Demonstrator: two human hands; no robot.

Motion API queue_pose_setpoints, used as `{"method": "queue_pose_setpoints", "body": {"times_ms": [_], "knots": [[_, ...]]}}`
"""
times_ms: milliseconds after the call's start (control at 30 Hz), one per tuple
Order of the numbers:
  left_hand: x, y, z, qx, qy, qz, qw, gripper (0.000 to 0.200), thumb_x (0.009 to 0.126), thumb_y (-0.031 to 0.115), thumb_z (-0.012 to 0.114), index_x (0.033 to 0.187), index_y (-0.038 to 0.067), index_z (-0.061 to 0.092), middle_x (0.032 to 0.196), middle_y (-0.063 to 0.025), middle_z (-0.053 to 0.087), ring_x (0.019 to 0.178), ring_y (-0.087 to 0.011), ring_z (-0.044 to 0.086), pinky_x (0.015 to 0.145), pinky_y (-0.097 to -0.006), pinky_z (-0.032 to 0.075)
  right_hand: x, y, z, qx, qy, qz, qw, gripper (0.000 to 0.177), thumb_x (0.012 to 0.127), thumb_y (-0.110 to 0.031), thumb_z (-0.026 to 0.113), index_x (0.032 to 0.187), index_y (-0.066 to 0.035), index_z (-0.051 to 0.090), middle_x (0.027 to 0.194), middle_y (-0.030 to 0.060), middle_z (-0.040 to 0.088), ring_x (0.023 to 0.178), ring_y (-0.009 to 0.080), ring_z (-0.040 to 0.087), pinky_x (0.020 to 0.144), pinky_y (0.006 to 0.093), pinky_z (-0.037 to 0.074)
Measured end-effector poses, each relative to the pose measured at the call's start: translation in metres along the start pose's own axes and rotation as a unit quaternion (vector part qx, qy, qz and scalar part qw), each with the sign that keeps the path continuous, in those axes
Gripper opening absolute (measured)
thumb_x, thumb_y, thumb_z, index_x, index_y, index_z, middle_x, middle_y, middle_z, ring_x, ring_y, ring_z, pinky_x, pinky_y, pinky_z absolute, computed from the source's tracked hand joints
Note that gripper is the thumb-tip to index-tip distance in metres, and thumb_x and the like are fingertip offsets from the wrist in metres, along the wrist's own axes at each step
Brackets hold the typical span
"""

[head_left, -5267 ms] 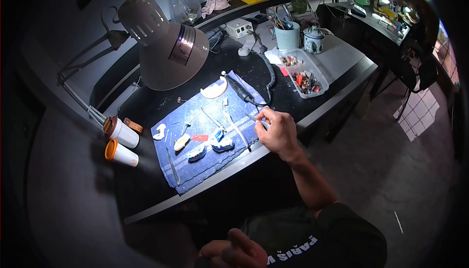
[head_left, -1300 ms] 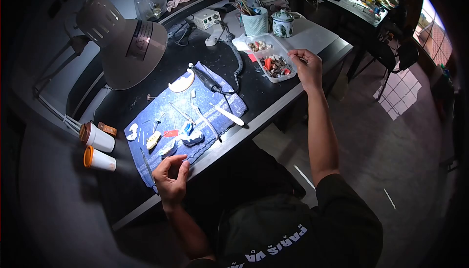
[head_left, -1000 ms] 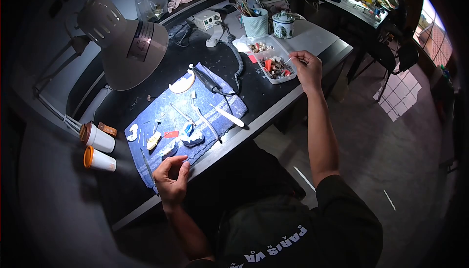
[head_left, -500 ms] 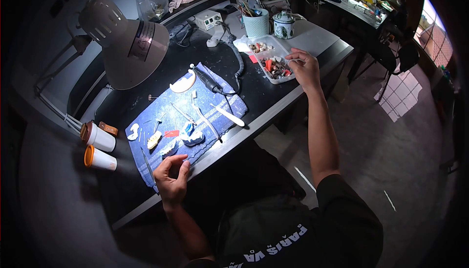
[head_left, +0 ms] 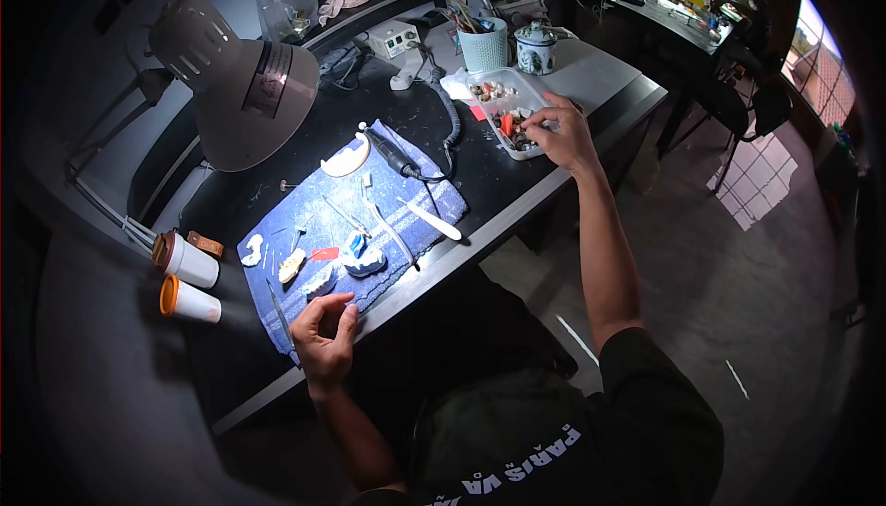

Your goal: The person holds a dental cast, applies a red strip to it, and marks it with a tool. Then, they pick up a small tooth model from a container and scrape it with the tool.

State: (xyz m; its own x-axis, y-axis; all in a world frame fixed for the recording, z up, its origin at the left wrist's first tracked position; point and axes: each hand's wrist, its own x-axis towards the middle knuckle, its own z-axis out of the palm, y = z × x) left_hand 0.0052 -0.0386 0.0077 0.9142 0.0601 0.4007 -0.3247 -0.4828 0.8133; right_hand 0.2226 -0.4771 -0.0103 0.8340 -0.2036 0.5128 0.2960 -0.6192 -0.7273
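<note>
My right hand (head_left: 563,137) is over the larger compartment of a clear plastic box (head_left: 507,149), fingertips closed together at the small mixed pieces (head_left: 510,124) inside. Whatever it pinches is too small to make out. My left hand (head_left: 323,340) hovers at the table's front edge, thumb and forefinger curled toward each other; any tiny thing between them does not show. Just beyond it, on a blue towel (head_left: 314,206), lie blue-and-white dental models (head_left: 363,258), a yellowish tooth piece (head_left: 292,264), a toothbrush (head_left: 374,200) and a white-handled knife (head_left: 434,220).
A desk lamp (head_left: 254,100) leans over the table's left side. Two lidded cups (head_left: 192,299) stand at the left. A corded handpiece (head_left: 392,151) rests on the towel's far edge. Behind the box stand a tool cup (head_left: 484,47) and a lidded jar (head_left: 536,50).
My right hand has moved left and slightly down, its fingertips now at the pieces in the box. My left hand has stayed in place.
</note>
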Motion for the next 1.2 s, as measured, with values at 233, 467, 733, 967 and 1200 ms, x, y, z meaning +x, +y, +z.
{"method": "queue_pose_setpoints", "body": {"times_ms": [233,467,733,967,1200], "knots": [[-0.001,0.003,0.000,0.006,-0.003,0.005,1.000,0.011,0.095,-0.001,0.078,0.106,-0.002,0.078,0.084,-0.0006,0.070,0.073,-0.0059,0.062,0.069,-0.0225,0.047,-0.001,0.001,0.000,-0.016,-0.008,-0.014,1.000,0.017,0.076,-0.023,0.082,0.089,-0.014,0.087,0.151,0.0246,0.062,0.143,0.0412,0.053,0.123,0.0484,0.038],[-0.001,0.002,0.000,0.001,0.000,0.001,1.000,0.011,0.095,-0.001,0.078,0.106,-0.003,0.078,0.084,-0.0001,0.069,0.072,-0.0057,0.061,0.068,-0.0224,0.046,0.007,0.018,-0.008,0.225,0.008,0.052,0.973,0.018,0.087,-0.012,0.072,0.082,0.004,0.076,0.129,0.0198,0.071,0.142,0.0302,0.055,0.114,0.0382,0.040],[0.000,0.001,0.000,0.008,-0.001,0.012,1.000,0.011,0.095,0.000,0.078,0.105,-0.002,0.078,0.084,-0.0001,0.069,0.073,-0.0056,0.061,0.068,-0.0224,0.046,0.004,0.010,-0.011,0.279,0.010,0.070,0.958,0.023,0.092,-0.013,0.065,0.078,0.004,0.071,0.120,0.0204,0.072,0.144,0.0310,0.052,0.118,0.0397,0.036],[0.000,0.004,0.001,0.011,0.000,0.013,1.000,0.011,0.095,0.000,0.078,0.105,-0.002,0.078,0.083,0.0002,0.068,0.073,-0.0055,0.061,0.068,-0.0220,0.046,0.005,0.016,-0.010,0.286,-0.011,0.063,0.956,0.023,0.092,-0.011,0.063,0.076,0.004,0.070,0.111,0.0175,0.072,0.145,0.0312,0.051,0.118,0.0398,0.036],[-0.001,0.003,0.001,0.009,0.001,-0.003,1.000,0.010,0.095,-0.001,0.078,0.105,-0.002,0.078,0.083,0.0002,0.068,0.072,-0.0053,0.060,0.067,-0.0220,0.045,0.002,0.011,-0.012,0.277,-0.024,0.032,0.960,0.020,0.087,-0.010,0.064,0.074,0.003,0.070,0.105,0.0149,0.072,0.146,0.0321,0.051,0.116,0.0394,0.037]]}}
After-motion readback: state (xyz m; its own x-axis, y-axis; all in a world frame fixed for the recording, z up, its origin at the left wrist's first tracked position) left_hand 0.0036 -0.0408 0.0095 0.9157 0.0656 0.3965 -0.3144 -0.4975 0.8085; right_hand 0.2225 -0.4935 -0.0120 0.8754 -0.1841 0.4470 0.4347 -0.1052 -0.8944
